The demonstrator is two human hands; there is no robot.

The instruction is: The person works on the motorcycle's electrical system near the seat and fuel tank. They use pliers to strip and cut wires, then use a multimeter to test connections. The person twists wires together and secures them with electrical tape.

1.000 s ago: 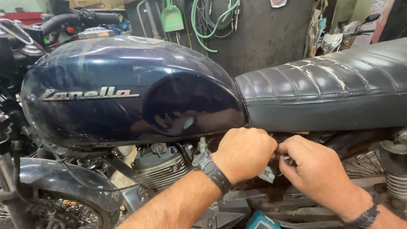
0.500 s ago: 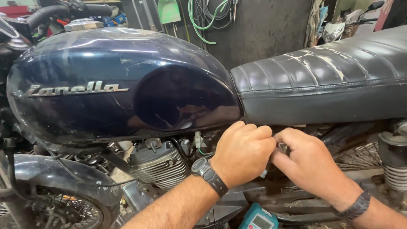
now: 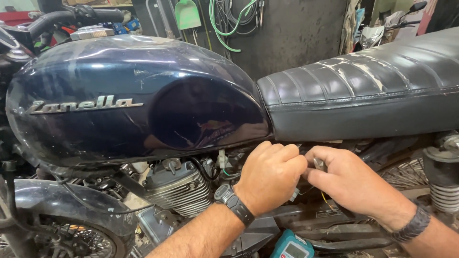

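A dark blue motorcycle fuel tank (image 3: 134, 100) fills the left and middle of the head view, with a black ribbed seat (image 3: 363, 91) behind it. Under the seam between tank and seat, my left hand (image 3: 268, 176) is closed into a fist around something hidden by its fingers. My right hand (image 3: 354, 184) sits right beside it, fingertips pinching a small metal part (image 3: 319, 165) with thin wires below it. A finned engine cylinder (image 3: 179, 188) lies just left of my left hand. Both wrists wear dark bands.
A teal meter (image 3: 291, 246) rests low between my forearms. A spoked wheel (image 3: 81, 241) is at bottom left and a rear shock spring (image 3: 442, 186) at right. Green hoses (image 3: 229, 19) and a green scoop (image 3: 187, 13) hang on the dark wall behind.
Both hands have stayed together under the tank's rear edge, shifting slightly. The camera has moved closer and leftward, so the tank looks larger.
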